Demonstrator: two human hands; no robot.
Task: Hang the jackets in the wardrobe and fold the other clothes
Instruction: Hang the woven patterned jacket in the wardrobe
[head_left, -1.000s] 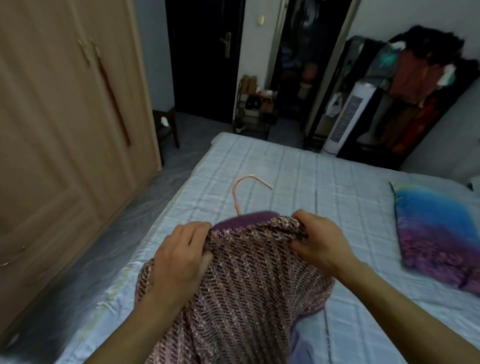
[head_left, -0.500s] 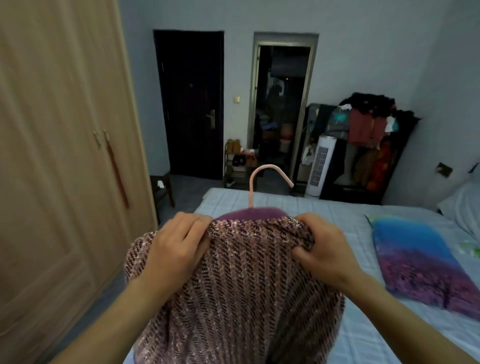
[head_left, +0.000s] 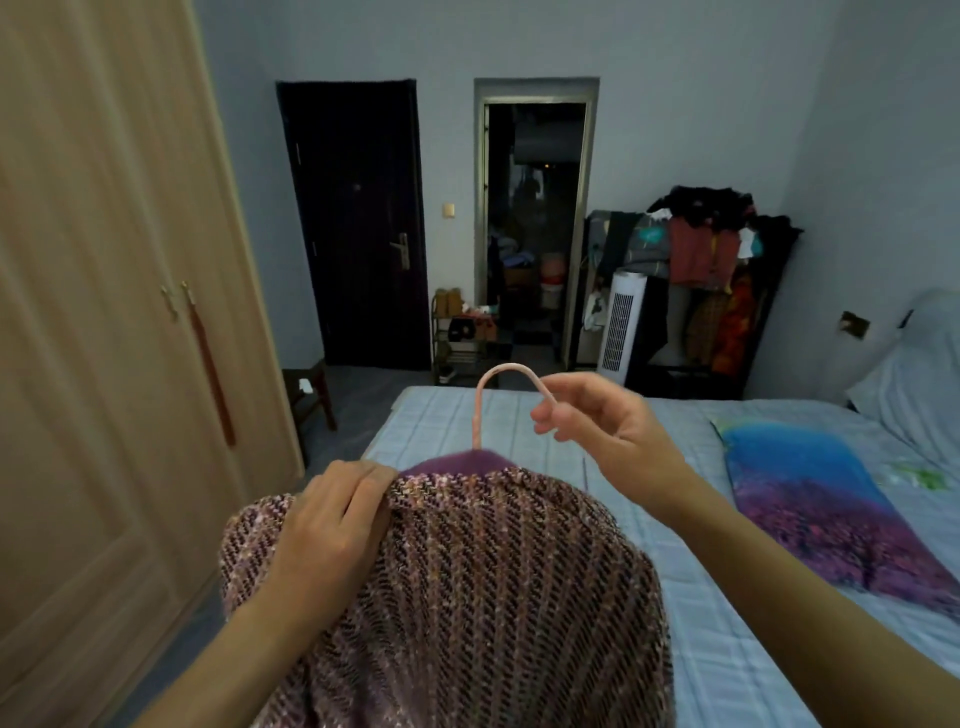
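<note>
A pink-and-dark tweed jacket (head_left: 483, 587) with a purple lining hangs on a pink hanger, whose hook (head_left: 485, 395) rises above the collar. My left hand (head_left: 332, 525) grips the jacket's left shoulder and holds it up in front of me. My right hand (head_left: 602, 431) is off the fabric, fingers spread, with its fingertips at the hook's free end. The closed wooden wardrobe (head_left: 104, 312) stands on my left.
A bed (head_left: 727, 649) with a pale blue checked sheet lies ahead, a blue-purple folded cloth (head_left: 821, 499) on its right side. Beyond it stand a dark door (head_left: 358, 223), an open doorway, a white tower fan (head_left: 621, 327) and a rack piled with clothes (head_left: 701, 260).
My right hand has let go of the jacket's right shoulder and risen to the hanger hook. The jacket has been lifted higher, and my view has tilted up.
</note>
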